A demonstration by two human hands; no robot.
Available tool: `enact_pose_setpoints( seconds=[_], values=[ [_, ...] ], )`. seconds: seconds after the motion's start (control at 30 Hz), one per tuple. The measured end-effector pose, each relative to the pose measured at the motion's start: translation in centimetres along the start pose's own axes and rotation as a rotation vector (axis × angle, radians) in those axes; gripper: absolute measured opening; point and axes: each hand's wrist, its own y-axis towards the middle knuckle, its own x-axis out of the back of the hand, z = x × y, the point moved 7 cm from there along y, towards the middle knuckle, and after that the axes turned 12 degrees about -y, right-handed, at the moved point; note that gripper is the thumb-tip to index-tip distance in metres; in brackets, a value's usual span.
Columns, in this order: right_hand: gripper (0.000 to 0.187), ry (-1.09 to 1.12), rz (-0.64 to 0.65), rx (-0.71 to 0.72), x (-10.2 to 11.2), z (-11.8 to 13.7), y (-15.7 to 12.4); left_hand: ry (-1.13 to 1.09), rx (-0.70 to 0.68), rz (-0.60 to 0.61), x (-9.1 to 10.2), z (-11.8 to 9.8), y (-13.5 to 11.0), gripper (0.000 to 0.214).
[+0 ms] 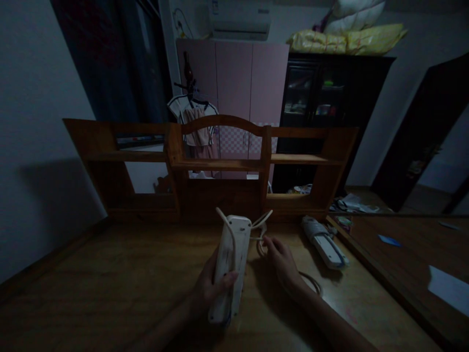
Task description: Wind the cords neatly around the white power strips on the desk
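Observation:
My left hand (212,288) is closed around a white power strip (240,254), held up on end above the wooden desk with its screwed back side towards me. A pale cord (233,239) runs down along the strip under my thumb and loops out past its top. Right of the strip, my right hand (280,259) pinches the same cord between thumb and fingers, and some of it hangs in a loop there. A second power strip (326,249), its grey cord wound round one end, lies on the desk to the right.
Along the desk's (110,274) back edge stands a wooden shelf unit (220,166). A lower wooden surface to the right bears a white paper (449,288) and a blue card (389,240). A wall rises at the left. Pink wardrobe doors (234,83) stand beyond.

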Motion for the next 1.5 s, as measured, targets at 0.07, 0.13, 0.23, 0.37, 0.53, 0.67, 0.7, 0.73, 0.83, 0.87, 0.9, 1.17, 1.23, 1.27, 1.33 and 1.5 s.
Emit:
enact_pose_setpoints(
  seconds=[0.07, 0.13, 0.23, 0.37, 0.53, 0.67, 0.7, 0.73, 0.83, 0.87, 0.9, 1.17, 1.23, 1.27, 1.33, 1.5],
  values=[
    [0.037, 0.283, -0.017, -0.164, 0.8, -1.9, 0.6, -0.104, 0.162, 0.141, -1.4, 0.7, 0.0, 0.076],
    [0.034, 0.516, -0.023, -0.245, 1.3, -3.2, 1.1, -0.144, 0.271, 0.24, -2.3, 1.1, 0.1, 0.074],
    [0.034, 0.663, -0.042, -0.24, 2.0, -3.6, 2.0, -0.101, 0.283, 0.237, -2.0, 1.3, 0.7, 0.066],
    [0.033, 0.766, -0.05, -0.201, 2.5, -2.4, 2.4, 0.012, 0.103, 0.019, 0.1, 0.7, 2.0, 0.054],
    [0.03, 0.903, -0.035, -0.269, 2.8, -0.9, 2.0, 0.034, 0.017, -0.131, 2.0, 1.0, 3.0, 0.045],
    [0.027, 0.92, -0.039, -0.253, 3.6, 0.2, 1.9, -0.111, 0.123, -0.302, 4.1, 2.5, 3.4, 0.043],
    [0.025, 0.916, -0.032, -0.238, 3.8, 0.5, 1.9, -0.172, 0.17, -0.331, 4.5, 3.0, 3.4, 0.042],
    [0.024, 0.916, -0.023, -0.224, 4.0, 0.8, 1.9, -0.234, 0.212, -0.355, 4.9, 3.5, 3.5, 0.039],
    [0.021, 0.954, 0.016, -0.201, 4.2, 1.5, 1.9, -0.37, 0.287, -0.4, 5.7, 4.1, 3.7, 0.035],
    [0.021, 0.97, 0.03, -0.205, 4.1, 1.6, 1.8, -0.393, 0.296, -0.41, 5.9, 4.2, 3.7, 0.034],
    [0.02, 0.977, 0.042, -0.212, 4.0, 1.6, 1.8, -0.407, 0.302, -0.416, 6.0, 4.1, 3.8, 0.034],
    [0.025, 0.886, 0.072, -0.298, 3.4, 0.9, 1.4, -0.411, 0.271, -0.346, 4.7, 3.2, 3.4, 0.036],
    [0.026, 0.898, 0.108, -0.307, 3.1, 1.1, 1.2, -0.414, 0.272, -0.33, 4.6, 3.2, 3.4, 0.037],
    [0.026, 0.899, 0.125, -0.308, 3.0, 1.2, 1.2, -0.423, 0.283, -0.322, 4.5, 3.2, 3.4, 0.037],
    [0.024, 0.889, 0.129, -0.307, 3.0, 1.2, 1.2, -0.465, 0.296, -0.3, 4.4, 3.2, 3.4, 0.04],
    [0.019, 0.774, 0.08, -0.297, 3.3, -0.1, 1.7, -0.549, 0.208, -0.236, 4.0, 1.4, 3.6, 0.054]
  ],
)
